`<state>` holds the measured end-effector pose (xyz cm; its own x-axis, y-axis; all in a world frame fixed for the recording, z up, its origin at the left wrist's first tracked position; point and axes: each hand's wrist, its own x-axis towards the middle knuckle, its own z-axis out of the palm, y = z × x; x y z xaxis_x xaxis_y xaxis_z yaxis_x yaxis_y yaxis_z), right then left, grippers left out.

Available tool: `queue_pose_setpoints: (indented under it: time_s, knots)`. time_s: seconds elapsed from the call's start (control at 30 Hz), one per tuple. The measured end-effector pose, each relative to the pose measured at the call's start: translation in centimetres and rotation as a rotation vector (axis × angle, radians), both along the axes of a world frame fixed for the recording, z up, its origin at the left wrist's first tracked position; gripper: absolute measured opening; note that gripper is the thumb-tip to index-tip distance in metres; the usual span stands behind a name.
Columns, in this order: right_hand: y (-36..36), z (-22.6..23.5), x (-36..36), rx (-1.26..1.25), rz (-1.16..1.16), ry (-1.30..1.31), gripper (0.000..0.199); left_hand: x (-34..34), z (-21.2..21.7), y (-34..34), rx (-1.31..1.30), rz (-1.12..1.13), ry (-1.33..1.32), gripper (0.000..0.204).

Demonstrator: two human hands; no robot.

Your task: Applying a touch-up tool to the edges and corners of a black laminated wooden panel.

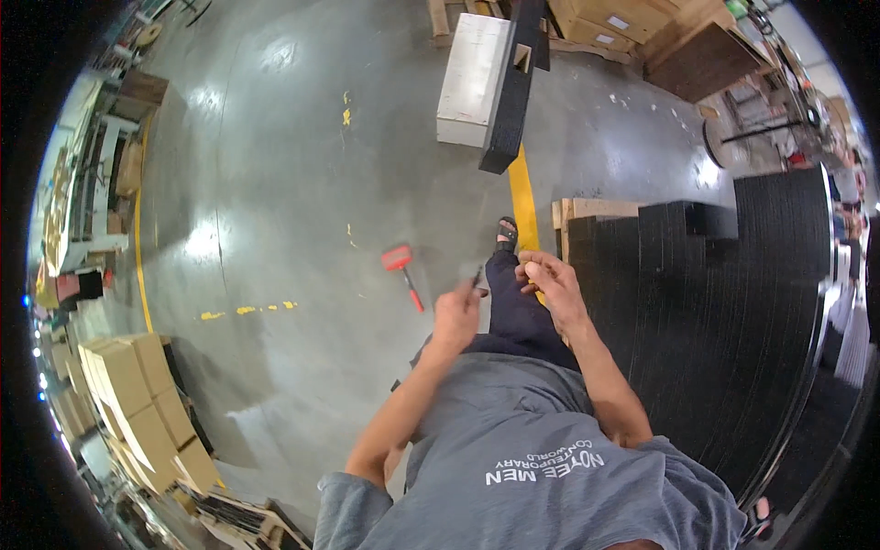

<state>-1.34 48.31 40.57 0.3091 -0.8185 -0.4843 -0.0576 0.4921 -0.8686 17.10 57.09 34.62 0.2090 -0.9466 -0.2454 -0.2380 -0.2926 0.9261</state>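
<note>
- Two hands, raised in front of the chest over a grey shirt. The left hand (456, 316) is closed round a small dark object (474, 275) that pokes up past the knuckles — blurred, so its kind cannot be told. The right hand (548, 280) is curled loosely, fingertips pinched on a small pale item (524, 269), too small to identify. The two hands sit near each other, not touching.
- One leg in dark trousers below the hands, ending in a dark sandal (506, 233) planted on the yellow floor stripe (523, 192).
- One red-headed mallet (402, 269) lying on the grey concrete floor (275, 183), left of the sandal and well apart from both hands.
- One large stack of black panels (724, 312) just right of the person, resting on a wooden pallet (587, 209) whose pale edge shows at the far corner.
- One white box (472, 78) with a black panel (515, 87) leaning against it, farther along the stripe.
- Several cardboard cartons (128, 385) at the left, more at the far top edge.
- Risk, as a judgement: both pieces are held high over bare concrete in fingertip grips; a slip would drop the pale item, and it could roll under the pallet. The mallet lies where a step to the left could catch it.
</note>
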Motion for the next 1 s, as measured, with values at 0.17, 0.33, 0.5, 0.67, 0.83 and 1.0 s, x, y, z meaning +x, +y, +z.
queue_pose_setpoints:
  time_s: [0.17, 0.33, 0.5, 0.67, 0.83, 1.0]
  knots:
    - [-8.9, -6.6, -3.7, 0.194, -0.048, -0.047, 0.039, 1.1, -0.8, -6.5, 0.251, 0.304, 0.200, 0.028]
    - [-16.9, -10.9, -5.9, 0.316, -0.028, 0.047, 0.037, -0.3, -2.6, -12.6, 0.276, 0.562, 0.257, 0.028]
    - [-23.2, -15.6, -7.5, 0.411, 0.086, 0.210, 0.038, -1.3, -5.0, -18.5, 0.311, 0.614, 0.105, 0.024]
    - [-27.2, -20.3, -7.7, 0.509, 0.046, 0.250, 0.042, -2.0, -9.9, -23.0, 0.336, 0.785, 0.217, 0.022]
    - [-29.8, -24.4, -5.3, 0.579, -0.024, 0.300, 0.051, -0.5, -17.0, -25.8, 0.402, 0.806, 0.360, 0.020]
    - [-33.8, -29.6, -5.1, 0.578, -0.145, 0.146, 0.062, -0.4, -23.3, -30.2, 0.344, 0.729, 0.353, 0.026]
